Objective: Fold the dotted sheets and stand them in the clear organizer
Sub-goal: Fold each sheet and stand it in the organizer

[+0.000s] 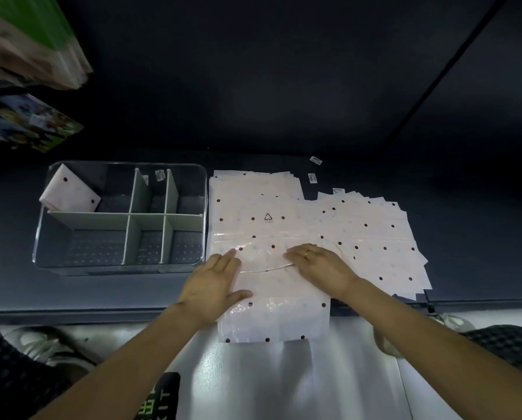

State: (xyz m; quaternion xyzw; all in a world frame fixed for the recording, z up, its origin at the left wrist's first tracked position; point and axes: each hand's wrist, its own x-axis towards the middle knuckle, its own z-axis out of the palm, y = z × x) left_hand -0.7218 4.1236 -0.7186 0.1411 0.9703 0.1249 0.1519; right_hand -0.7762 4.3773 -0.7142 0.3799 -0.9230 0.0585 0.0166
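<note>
Pale pink plastic with dark red dots: we see the top dotted sheet lying flat on the dark table, near edge hanging over the table's front lip toward the person. Left hand lies flat on the sheet's left edge, fingers straight and together, thumb spread across the sheet, gripping nothing. Right hand presses flat on the sheet's right-middle part, fingers pointing left, a ring on one finger, also gripping nothing. The fingertips of the two hands are near but apart. Under and behind it sits a stack of dotted sheets, with a second fanned stack to the right, partly under the right wrist. We read a small triangular recycling mark on the stack; the text beneath is too small to read. The clear organizer stands just left of the stacks, with pale green dividers. One folded dotted sheet leans tilted in its far-left compartment. Small white labels lie on the table behind the stacks, print unreadable. Green lettering "KIT" shows on dark fabric at bottom.
</note>
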